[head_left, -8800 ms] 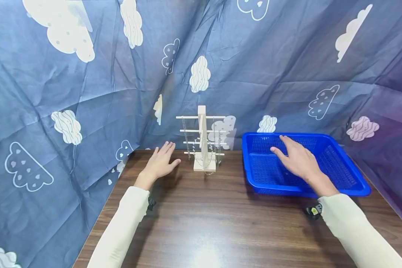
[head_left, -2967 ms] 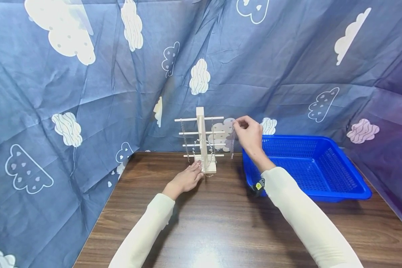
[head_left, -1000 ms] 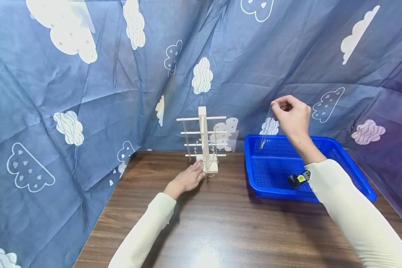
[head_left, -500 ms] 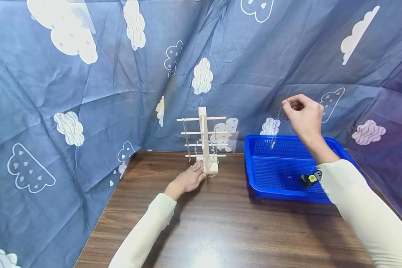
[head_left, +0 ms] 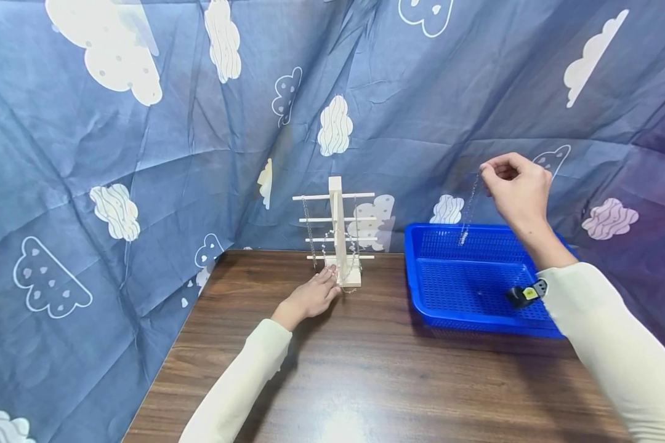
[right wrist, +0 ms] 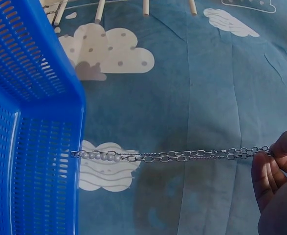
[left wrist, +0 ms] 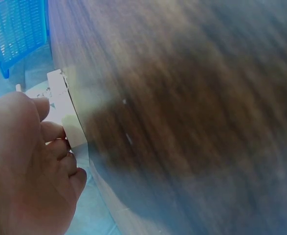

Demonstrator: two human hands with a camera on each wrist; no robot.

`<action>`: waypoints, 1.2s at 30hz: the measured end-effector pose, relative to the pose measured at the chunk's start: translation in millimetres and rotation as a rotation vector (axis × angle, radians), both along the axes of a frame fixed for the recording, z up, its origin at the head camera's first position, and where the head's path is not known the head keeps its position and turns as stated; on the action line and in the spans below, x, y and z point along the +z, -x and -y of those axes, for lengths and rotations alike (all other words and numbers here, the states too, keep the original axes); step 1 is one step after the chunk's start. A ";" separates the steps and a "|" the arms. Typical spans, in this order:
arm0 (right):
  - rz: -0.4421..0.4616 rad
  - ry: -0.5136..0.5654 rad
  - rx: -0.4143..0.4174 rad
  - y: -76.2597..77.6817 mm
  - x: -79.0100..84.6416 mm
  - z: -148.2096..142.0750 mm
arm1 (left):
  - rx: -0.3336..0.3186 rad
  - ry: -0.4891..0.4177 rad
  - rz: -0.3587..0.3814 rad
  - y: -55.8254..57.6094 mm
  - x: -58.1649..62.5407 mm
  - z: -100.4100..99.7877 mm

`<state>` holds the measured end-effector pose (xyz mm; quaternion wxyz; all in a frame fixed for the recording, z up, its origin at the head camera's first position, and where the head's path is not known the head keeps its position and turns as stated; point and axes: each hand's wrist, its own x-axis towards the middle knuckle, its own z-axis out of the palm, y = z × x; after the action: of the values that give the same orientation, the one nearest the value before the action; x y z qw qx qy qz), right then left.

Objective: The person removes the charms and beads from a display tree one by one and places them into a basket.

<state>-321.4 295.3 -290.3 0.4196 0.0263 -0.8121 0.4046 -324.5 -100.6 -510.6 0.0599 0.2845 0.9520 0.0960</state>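
Observation:
Between thumb and fingertips, my right hand (head_left: pixel 519 191) pinches a silver chain necklace (head_left: pixel 470 208). It hangs doubled, its lower end above the far left part of the blue basket (head_left: pixel 413 277). The right wrist view shows the chain links (right wrist: pixel 182 154) and a short row of pearly beads (right wrist: pixel 99 156) at the bottom. My left hand (head_left: pixel 310 296) rests its fingers on the base (left wrist: pixel 71 120) of a pale wooden jewellery stand (head_left: pixel 335 186). Other chains (head_left: pixel 310 231) hang from the pegs on both sides of its post.
A dark wood table (head_left: pixel 332 363) carries the stand at its back middle and the perforated basket at its right. Close behind both hangs a blue cloud-print cloth (head_left: pixel 410 111). Black wrist gear (head_left: pixel 523 294) sits low over the basket.
My left hand has come from beside the stand onto its base. My right hand has taken a necklace at the stand's right side and carried it rightward over the basket, still drifting right.

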 end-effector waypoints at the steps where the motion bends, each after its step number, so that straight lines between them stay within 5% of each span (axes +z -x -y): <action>1: 0.000 -0.005 -0.005 0.3 -0.1 -1.2 | -0.001 0.000 -0.002 0.0 -0.2 0.2; 36: 0.157 -0.148 -0.095 10.3 -29.6 -51.0 | 0.002 0.002 -0.010 0.6 1.4 -0.3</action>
<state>-331.6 346.3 -319.9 0.3703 -0.0129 -0.8706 0.3238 -325.0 -100.4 -509.2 0.0551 0.2838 0.9527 0.0938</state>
